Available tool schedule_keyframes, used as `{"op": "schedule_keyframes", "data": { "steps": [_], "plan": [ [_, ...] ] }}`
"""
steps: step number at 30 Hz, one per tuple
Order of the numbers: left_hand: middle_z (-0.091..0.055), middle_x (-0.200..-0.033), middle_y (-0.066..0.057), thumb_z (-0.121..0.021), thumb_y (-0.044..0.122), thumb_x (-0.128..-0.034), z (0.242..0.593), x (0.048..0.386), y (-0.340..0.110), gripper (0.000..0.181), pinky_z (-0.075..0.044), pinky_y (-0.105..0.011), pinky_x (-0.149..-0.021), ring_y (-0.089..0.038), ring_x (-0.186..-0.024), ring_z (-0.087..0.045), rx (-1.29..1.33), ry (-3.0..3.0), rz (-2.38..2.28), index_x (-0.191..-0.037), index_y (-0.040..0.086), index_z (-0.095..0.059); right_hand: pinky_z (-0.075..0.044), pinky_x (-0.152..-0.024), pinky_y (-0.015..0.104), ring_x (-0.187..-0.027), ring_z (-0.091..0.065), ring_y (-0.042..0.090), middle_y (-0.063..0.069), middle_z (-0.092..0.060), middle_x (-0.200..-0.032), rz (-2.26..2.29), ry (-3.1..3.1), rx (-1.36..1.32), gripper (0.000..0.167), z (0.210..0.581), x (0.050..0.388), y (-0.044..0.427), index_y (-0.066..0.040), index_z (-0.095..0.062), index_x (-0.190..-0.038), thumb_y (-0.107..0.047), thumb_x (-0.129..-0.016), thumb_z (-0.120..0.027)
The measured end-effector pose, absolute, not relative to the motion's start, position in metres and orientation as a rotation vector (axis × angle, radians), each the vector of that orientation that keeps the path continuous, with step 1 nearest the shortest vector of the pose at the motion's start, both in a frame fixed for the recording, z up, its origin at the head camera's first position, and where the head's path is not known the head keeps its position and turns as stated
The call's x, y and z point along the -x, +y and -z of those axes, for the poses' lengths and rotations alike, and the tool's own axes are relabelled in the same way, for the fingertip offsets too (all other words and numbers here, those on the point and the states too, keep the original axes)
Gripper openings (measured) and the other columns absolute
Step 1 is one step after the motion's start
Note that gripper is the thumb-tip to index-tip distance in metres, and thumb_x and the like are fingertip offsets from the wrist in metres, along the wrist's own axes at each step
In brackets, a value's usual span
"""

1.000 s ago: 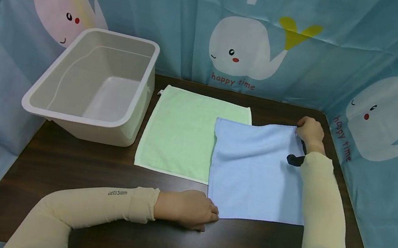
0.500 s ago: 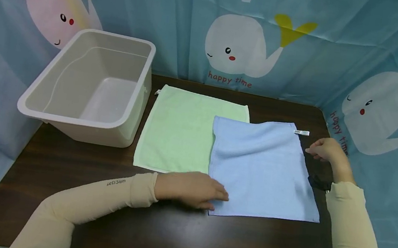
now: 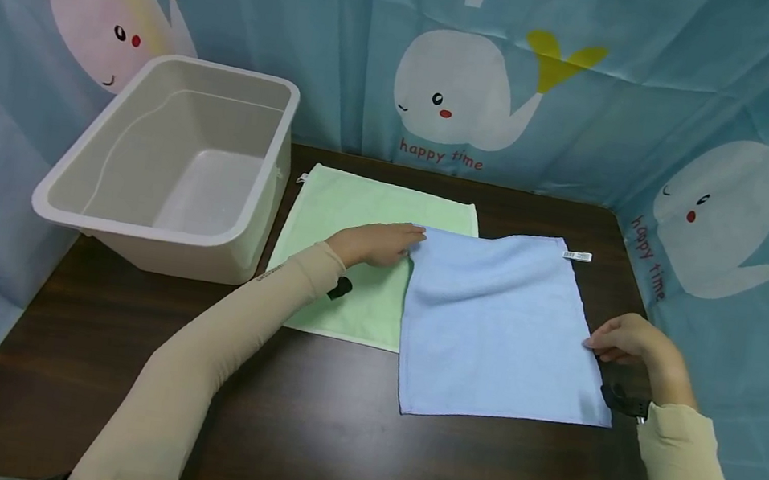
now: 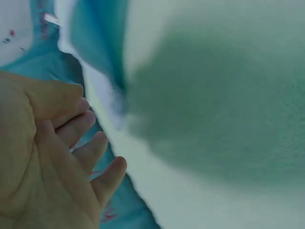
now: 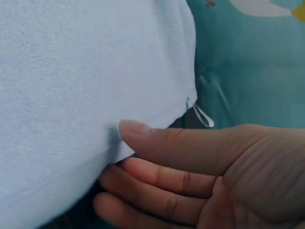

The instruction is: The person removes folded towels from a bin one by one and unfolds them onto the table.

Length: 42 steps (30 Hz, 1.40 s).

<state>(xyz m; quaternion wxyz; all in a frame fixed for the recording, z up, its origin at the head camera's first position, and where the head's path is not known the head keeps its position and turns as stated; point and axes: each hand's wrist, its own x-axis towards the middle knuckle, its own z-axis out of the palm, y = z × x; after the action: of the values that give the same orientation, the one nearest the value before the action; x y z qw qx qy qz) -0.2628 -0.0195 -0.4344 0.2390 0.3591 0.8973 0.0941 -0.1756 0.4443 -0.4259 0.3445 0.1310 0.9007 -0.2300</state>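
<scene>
A light blue towel point(image 3: 497, 328) lies spread on the dark table, its left part over a light green towel point(image 3: 348, 292). At the blue towel's far left corner is my left hand point(image 3: 380, 243), reaching across the green one. The left wrist view shows that hand's point(image 4: 52, 148) fingers loosely bent, with no cloth seen gripped between them. My right hand point(image 3: 634, 342) pinches the blue towel's right edge. In the right wrist view its thumb point(image 5: 157, 140) lies on top of the cloth and the fingers are beneath.
A deep pale grey plastic bin point(image 3: 137, 232) stands at the back left, nothing visible inside. The dark wooden table point(image 3: 326, 459) meets a blue whale-print curtain point(image 3: 338, 39) at the back and sides. A white tag point(image 3: 577, 256) sticks out from the blue towel's far right corner.
My left hand has moved from the blue towel's near left corner to its far left corner. My right hand has left the far right corner, come nearer along the right edge and pinched it.
</scene>
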Motion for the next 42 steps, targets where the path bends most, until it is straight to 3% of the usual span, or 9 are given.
{"op": "schedule_keyframes", "data": {
  "steps": [4, 9, 17, 25, 35, 42],
  "plan": [
    [-0.014, -0.169, -0.002, -0.029, 0.016, -0.1071, 0.448, 0.273, -0.022, 0.053, -0.013, -0.034, -0.129, -0.02, -0.157, -0.011, -0.909, 2.443, -0.282, -0.159, 0.012, -0.02, -0.057, -0.073, 0.032, -0.079, -0.065, 0.016, 0.002, -0.068, -0.087, 0.628, 2.321, -0.294, 0.038, 0.431, 0.175, 0.445, 0.002, -0.068, -0.1, -0.035, -0.089, -0.073],
    [-0.012, -0.169, -0.001, -0.026, 0.018, -0.1078, 0.457, 0.276, -0.023, 0.053, -0.012, -0.033, -0.129, -0.019, -0.157, -0.01, -0.886, 2.432, -0.306, -0.16, 0.013, -0.018, -0.056, -0.075, 0.03, -0.081, -0.057, 0.015, -0.001, -0.059, -0.082, 0.684, 2.24, -0.212, 0.03, 0.434, 0.17, 0.451, -0.007, -0.065, -0.087, -0.035, -0.09, -0.072],
    [-0.009, -0.169, 0.0, -0.025, 0.017, -0.107, 0.456, 0.279, -0.025, 0.054, -0.012, -0.034, -0.129, -0.018, -0.158, -0.008, -0.862, 2.416, -0.293, -0.16, 0.014, -0.016, -0.058, -0.065, 0.027, -0.066, -0.066, 0.008, -0.003, -0.067, -0.071, 0.847, 2.075, -0.103, 0.014, 0.428, 0.16, 0.471, -0.002, -0.062, -0.089, -0.015, -0.093, -0.065],
    [-0.006, -0.17, 0.001, -0.03, 0.011, -0.1033, 0.455, 0.281, -0.026, 0.059, -0.012, -0.036, -0.129, -0.019, -0.158, -0.007, -0.861, 2.392, -0.291, -0.16, 0.015, -0.016, -0.05, -0.057, 0.021, -0.06, -0.062, 0.005, -0.005, -0.07, -0.069, 0.705, 2.056, -0.202, 0.014, 0.423, 0.157, 0.482, -0.007, -0.066, -0.087, -0.019, -0.093, -0.066],
    [0.001, -0.17, 0.002, -0.049, 0.033, -0.103, 0.456, 0.276, -0.025, 0.072, -0.015, -0.039, -0.129, -0.019, -0.158, -0.005, -0.845, 2.408, -0.278, -0.161, 0.018, -0.01, -0.047, -0.062, 0.028, -0.063, -0.053, 0.012, -0.005, -0.069, -0.068, 0.542, 2.098, -0.238, 0.027, 0.431, 0.152, 0.477, -0.009, -0.07, -0.077, -0.032, -0.091, -0.07],
    [0.003, -0.17, -0.001, -0.063, 0.039, -0.0962, 0.456, 0.272, -0.023, 0.09, -0.018, -0.04, -0.128, -0.022, -0.158, -0.006, -0.84, 2.443, -0.235, -0.161, 0.015, -0.006, -0.048, -0.06, 0.024, -0.061, -0.05, 0.012, -0.004, -0.054, -0.064, 0.469, 2.087, -0.265, 0.021, 0.427, 0.15, 0.472, -0.012, -0.065, -0.074, -0.027, -0.087, -0.074]
  ]
}}
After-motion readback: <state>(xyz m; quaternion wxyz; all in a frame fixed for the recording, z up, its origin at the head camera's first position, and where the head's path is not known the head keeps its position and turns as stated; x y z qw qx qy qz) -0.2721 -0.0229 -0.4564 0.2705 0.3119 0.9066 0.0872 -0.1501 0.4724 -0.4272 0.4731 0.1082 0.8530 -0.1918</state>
